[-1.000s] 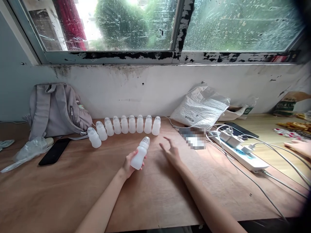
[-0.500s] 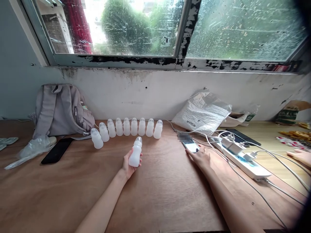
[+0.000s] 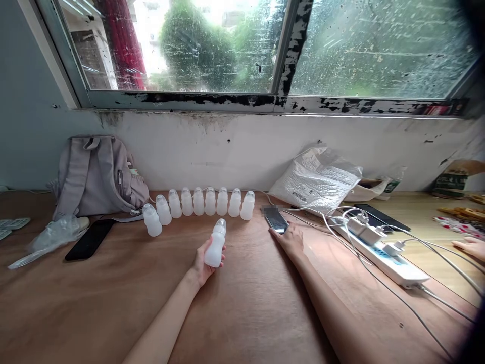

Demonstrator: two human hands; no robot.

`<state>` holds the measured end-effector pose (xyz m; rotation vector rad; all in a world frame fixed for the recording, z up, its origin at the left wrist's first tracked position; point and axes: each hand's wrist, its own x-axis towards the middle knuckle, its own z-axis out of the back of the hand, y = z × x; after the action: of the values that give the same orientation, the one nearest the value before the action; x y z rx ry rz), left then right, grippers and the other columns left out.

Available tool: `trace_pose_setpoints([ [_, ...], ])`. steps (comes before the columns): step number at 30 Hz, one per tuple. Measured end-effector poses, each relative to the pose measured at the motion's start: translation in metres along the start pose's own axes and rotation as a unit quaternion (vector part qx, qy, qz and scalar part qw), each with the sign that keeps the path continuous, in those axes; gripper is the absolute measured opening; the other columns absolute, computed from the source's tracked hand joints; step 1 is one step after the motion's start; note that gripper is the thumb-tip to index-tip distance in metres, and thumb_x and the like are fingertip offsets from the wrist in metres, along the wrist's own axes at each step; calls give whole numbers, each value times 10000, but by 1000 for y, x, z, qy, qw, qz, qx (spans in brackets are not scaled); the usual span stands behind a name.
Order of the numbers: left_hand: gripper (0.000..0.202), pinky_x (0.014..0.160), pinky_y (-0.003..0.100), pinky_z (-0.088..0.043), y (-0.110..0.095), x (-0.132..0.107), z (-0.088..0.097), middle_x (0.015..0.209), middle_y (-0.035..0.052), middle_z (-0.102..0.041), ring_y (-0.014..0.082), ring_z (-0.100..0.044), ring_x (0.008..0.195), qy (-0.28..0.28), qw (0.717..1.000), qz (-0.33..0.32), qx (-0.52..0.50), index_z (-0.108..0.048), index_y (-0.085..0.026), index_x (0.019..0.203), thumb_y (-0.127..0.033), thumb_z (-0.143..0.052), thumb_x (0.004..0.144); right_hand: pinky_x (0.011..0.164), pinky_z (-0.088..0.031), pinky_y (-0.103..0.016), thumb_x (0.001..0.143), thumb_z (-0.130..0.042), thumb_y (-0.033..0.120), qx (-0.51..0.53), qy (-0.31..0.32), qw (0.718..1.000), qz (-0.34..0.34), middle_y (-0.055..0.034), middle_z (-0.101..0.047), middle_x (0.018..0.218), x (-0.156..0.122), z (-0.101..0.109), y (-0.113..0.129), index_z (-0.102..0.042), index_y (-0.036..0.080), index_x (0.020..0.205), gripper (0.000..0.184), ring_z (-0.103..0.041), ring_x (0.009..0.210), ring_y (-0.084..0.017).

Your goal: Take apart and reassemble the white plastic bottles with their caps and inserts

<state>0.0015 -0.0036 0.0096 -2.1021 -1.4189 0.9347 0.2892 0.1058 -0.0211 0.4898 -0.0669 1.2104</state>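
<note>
My left hand (image 3: 202, 263) is closed around a frosted white baby bottle (image 3: 215, 248) with a clear cap, held tilted above the table. Behind it, several matching baby bottles (image 3: 210, 202) stand upright in a curved row. To the right, a smartphone (image 3: 277, 221) lies on the wood with a dark screen; part of it is blurred out. My right hand (image 3: 291, 240) grips the phone's near end between thumb and fingers.
Along the wall are a grey backpack (image 3: 96, 177) and a silvery plastic bag (image 3: 318, 177). A white power strip (image 3: 397, 265) with plugs and loose cables lies right. Another black phone (image 3: 89, 240) rests left. Another person's hand (image 3: 472, 247) shows at the right edge.
My right hand has slid the smartphone to the left, and its bright screen now looks dark. My left hand still holds the bottle in nearly the same place; the view has tipped up slightly.
</note>
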Motion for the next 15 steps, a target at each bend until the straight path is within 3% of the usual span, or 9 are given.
trace_pose_setpoints([
  [5,398,441,209,-458,0,1,-1,864,90,-605,112,-562,559,1,1000,1,0,-550,-96,968,-412,-510,730,869,-285,-353,632,-515,530,4,32,999,-2,-204,-440,1150,18,-5,7,-305,46,1211,783,-394,1079,-312],
  [9,418,446,212,-462,0,1,-2,903,100,-603,113,-566,568,-8,1000,8,2,-546,-93,986,-419,-515,727,842,-308,-347,611,-543,450,36,55,998,-1,-192,-481,1105,35,-7,14,-309,41,1194,749,-424,1055,-299],
  [15,412,441,216,-459,0,3,-3,916,101,-601,115,-566,568,-8,1000,14,2,-541,-97,984,-417,-517,725,819,-316,-354,545,-595,359,61,46,997,-3,-186,-471,1100,40,-6,19,-263,65,1207,797,-420,1047,-312],
])
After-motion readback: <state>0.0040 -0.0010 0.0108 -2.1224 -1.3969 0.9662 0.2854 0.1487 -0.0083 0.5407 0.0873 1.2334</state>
